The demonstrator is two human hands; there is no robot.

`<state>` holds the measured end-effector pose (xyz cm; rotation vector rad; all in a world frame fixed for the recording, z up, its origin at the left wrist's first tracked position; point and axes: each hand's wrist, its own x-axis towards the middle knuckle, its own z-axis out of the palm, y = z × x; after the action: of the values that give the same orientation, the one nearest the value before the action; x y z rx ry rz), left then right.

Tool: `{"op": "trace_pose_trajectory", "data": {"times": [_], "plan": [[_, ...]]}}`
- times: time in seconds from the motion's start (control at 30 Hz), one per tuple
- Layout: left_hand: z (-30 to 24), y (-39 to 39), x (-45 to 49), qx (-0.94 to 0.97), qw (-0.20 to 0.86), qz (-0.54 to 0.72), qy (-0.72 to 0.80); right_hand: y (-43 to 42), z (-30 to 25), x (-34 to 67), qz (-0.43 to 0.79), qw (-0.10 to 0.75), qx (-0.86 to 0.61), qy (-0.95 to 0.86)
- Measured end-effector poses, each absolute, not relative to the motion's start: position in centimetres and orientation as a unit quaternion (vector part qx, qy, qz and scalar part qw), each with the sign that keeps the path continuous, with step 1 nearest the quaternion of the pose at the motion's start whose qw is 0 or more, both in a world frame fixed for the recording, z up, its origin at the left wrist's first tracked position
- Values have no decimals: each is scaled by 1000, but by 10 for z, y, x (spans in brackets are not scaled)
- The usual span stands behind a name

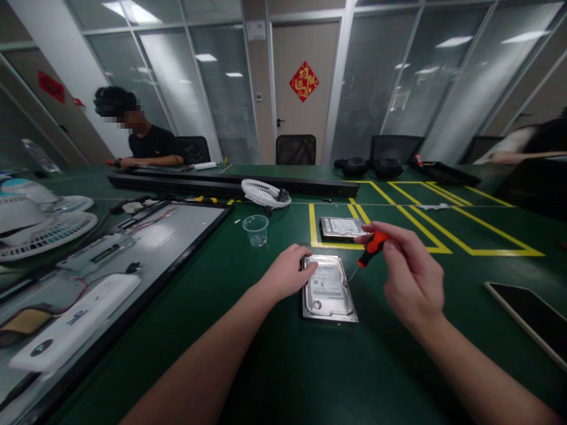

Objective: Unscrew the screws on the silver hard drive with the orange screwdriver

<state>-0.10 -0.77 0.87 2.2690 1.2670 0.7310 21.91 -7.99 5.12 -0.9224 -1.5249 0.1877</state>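
A silver hard drive (328, 289) lies flat on the green table (274, 366) in front of me. My left hand (287, 273) rests against its left edge, fingers curled on the upper left corner. My right hand (410, 273) is closed on a screwdriver with an orange and black handle (372, 247); its thin shaft points down at the drive's right edge. A second hard drive (342, 228) lies farther back inside a yellow taped square.
A clear plastic cup (256, 229) stands left of the drives, a white fan grille (264, 193) behind it. An opened flat panel (133, 248) with boards fills the left. A tablet (529, 317) lies right. One person sits far left, another far right.
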Motion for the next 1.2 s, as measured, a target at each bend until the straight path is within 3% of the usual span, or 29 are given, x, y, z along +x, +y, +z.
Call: {"op": "trace_pose_trajectory", "data": {"times": [1.2], "plan": [[7,-7,0,817,223,267,460,-75,47,217,109,651,-393,-640]]}}
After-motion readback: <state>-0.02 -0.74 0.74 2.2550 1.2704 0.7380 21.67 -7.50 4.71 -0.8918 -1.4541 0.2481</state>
